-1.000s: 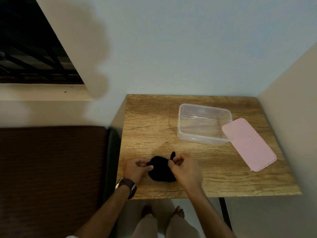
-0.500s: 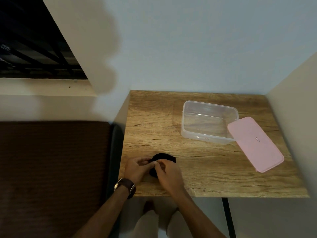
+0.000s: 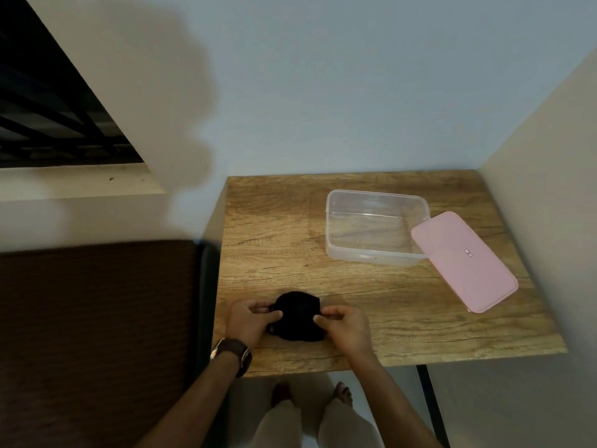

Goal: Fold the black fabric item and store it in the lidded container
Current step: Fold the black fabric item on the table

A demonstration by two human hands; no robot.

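Observation:
A small black fabric item [image 3: 298, 313] lies on the wooden table [image 3: 274, 240] near its front edge, bunched into a rounded shape. My left hand [image 3: 248, 321], with a watch on the wrist, pinches its left side. My right hand [image 3: 344, 324] pinches its right side. A clear plastic container [image 3: 374, 226] stands open and empty at the back right of the table. Its pink lid [image 3: 463, 260] leans against the container's right end, the far side resting on the table.
A dark brown cushioned surface [image 3: 93, 334] adjoins the table on the left. Walls close the table in at the back and right. A barred window [image 3: 48, 108] sits upper left. My legs and feet [image 3: 310, 412] show below the table's front edge.
My hands have drawn apart from the middle of the fabric to its two sides. The fabric now lies flatter and wider between them. The container and lid have not moved.

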